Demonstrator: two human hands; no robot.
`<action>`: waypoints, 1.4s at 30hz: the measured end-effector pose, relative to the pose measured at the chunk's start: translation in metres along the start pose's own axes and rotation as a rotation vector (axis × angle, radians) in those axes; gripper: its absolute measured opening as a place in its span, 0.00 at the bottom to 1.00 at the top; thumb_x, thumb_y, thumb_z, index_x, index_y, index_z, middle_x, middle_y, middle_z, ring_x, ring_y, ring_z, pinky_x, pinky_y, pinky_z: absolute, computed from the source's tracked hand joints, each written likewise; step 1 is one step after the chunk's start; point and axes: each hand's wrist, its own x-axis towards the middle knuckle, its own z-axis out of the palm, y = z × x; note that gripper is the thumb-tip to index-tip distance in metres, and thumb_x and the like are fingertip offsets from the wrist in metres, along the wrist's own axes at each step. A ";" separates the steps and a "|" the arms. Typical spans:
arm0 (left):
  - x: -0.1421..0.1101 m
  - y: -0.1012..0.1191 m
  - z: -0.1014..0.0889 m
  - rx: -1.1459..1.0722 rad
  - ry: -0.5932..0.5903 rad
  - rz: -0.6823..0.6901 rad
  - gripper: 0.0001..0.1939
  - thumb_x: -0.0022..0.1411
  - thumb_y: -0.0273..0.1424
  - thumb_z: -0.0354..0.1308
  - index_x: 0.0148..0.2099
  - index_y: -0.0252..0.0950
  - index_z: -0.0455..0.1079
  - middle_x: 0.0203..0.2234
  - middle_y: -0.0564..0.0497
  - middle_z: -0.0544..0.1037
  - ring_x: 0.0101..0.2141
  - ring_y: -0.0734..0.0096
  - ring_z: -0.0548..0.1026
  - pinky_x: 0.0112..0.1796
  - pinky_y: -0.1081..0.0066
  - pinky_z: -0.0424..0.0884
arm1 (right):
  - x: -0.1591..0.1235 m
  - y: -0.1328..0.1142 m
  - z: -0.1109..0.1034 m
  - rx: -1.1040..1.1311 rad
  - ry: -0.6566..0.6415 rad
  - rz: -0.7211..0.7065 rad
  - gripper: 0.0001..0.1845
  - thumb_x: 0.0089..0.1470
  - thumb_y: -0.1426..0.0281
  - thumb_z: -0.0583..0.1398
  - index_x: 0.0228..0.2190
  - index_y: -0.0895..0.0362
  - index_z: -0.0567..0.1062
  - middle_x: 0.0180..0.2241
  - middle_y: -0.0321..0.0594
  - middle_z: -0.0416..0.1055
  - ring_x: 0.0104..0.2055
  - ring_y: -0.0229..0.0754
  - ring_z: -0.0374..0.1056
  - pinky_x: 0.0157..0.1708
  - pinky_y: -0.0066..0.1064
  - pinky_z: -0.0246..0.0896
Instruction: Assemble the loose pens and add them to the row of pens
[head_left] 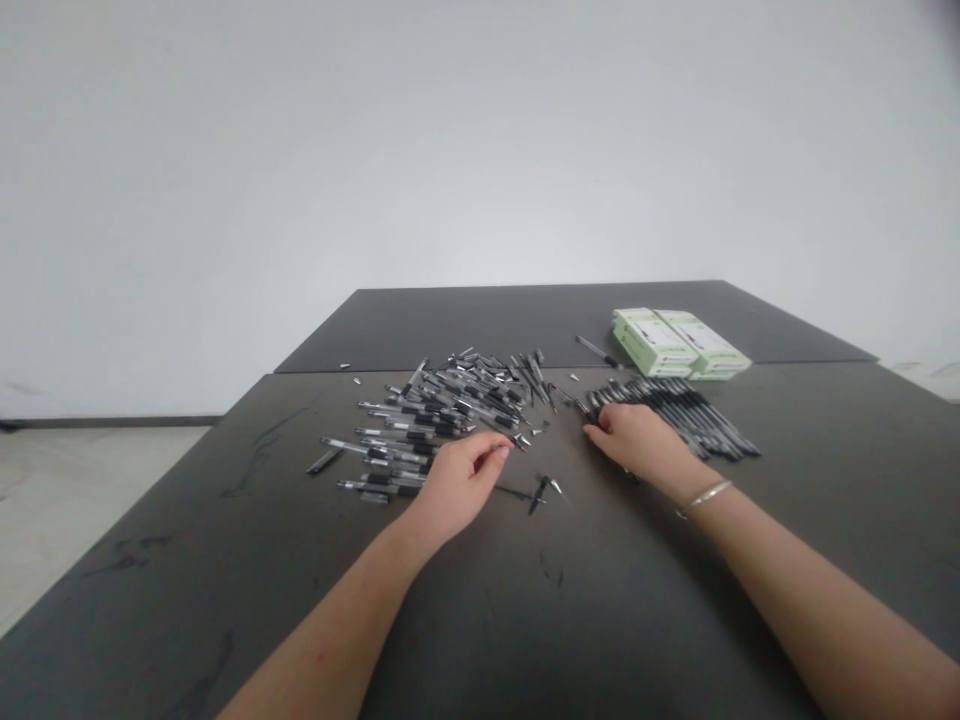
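Nearing a pinch, the left hand [469,475] sits left of the boxes [652,340], by the loose pens [442,410]; its hold (fingertips too small) I cannot tell. Before the boxes, the right hand [634,437] curls at the pen row [701,415], probably parallel for compactness; its grip is hidden.

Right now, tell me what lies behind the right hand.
Behind the right hand lies a row of dark pens, with green-and-white boxes beyond. Whatever the hand covers can't be seen.

No lettering can be read; the print on the green and white boxes [654,336] is too small.
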 end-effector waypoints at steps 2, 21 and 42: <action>0.001 -0.001 0.000 -0.004 0.016 -0.002 0.11 0.63 0.31 0.50 0.40 0.36 0.74 0.33 0.51 0.79 0.34 0.69 0.74 0.37 0.71 0.67 | -0.001 0.000 0.000 -0.039 0.003 0.035 0.18 0.57 0.59 0.53 0.29 0.59 0.75 0.32 0.53 0.76 0.37 0.51 0.73 0.33 0.33 0.60; 0.000 0.000 -0.002 -0.007 0.095 -0.031 0.11 0.62 0.30 0.51 0.39 0.37 0.75 0.32 0.52 0.79 0.31 0.70 0.74 0.35 0.73 0.67 | 0.012 -0.024 -0.018 0.009 0.084 -0.034 0.15 0.58 0.64 0.52 0.38 0.58 0.75 0.33 0.50 0.77 0.39 0.51 0.73 0.38 0.34 0.61; -0.001 -0.003 -0.002 0.042 0.127 -0.040 0.12 0.63 0.30 0.49 0.38 0.35 0.74 0.26 0.52 0.77 0.27 0.72 0.71 0.30 0.73 0.65 | 0.103 -0.065 0.007 0.126 0.032 0.021 0.17 0.55 0.68 0.54 0.37 0.66 0.78 0.38 0.59 0.76 0.43 0.49 0.72 0.43 0.31 0.60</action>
